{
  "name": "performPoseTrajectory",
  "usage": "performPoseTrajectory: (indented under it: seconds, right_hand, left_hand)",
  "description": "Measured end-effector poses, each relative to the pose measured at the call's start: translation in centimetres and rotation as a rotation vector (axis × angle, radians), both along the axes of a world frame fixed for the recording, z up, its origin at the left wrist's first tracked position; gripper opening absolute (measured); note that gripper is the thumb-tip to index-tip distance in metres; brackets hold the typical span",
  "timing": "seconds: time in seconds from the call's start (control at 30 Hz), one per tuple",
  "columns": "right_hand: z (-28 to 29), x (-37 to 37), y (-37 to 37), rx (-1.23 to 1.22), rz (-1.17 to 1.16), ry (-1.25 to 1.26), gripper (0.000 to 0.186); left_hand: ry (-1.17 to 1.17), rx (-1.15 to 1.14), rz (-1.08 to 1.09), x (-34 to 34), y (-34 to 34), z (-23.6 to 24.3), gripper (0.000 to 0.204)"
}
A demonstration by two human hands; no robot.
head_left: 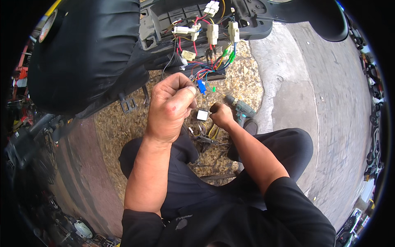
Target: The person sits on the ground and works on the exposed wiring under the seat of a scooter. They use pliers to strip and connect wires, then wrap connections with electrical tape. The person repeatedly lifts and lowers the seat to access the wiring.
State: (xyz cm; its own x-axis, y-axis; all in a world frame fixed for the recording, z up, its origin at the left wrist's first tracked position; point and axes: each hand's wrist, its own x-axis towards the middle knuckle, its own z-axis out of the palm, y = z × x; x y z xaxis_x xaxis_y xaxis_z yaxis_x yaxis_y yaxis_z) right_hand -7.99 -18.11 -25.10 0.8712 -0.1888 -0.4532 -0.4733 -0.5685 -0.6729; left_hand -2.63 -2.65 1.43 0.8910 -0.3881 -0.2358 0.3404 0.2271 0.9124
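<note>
My left hand (170, 103) is raised in front of the wiring harness, thumb and finger pinched on something small that I cannot make out. To its right and lower, my right hand (222, 116) has curled fingers around something dark and unclear. Between them lies a small black-and-white module (202, 115). A blue connector (201, 87) hangs just beyond my left hand. Several white connectors (212, 34) on coloured wires rest on the black scooter frame (259, 26). A bundle of yellow wires and black parts (205, 139) lies between my legs.
The black padded seat (82, 53) fills the upper left, with a tape roll (48, 25) on it. A teal cordless drill (243, 108) lies right of my hands. My knees border the speckled board (111, 146). Machines and parts line both edges of the view.
</note>
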Motion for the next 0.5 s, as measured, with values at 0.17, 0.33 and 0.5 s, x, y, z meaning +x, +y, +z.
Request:
performPoseTrajectory:
  seconds: [0.17,0.33,0.5]
  right_hand:
    - [-1.3,-0.6,1.9,-0.097,-0.046,-0.011,0.024]
    - [1.6,1.3,-1.4,-0.084,-0.162,0.007,0.028]
    - [14.1,4.1,-6.3,0.427,-0.447,-0.348,0.027]
  left_hand:
    - [-0.007,-0.031,-0.003,-0.1,0.2,0.0,0.012]
    - [-0.035,-0.008,-0.007,0.1,0.2,-0.1,0.012]
    - [-0.06,-0.009,-0.055,0.0,-0.3,-0.1,0.013]
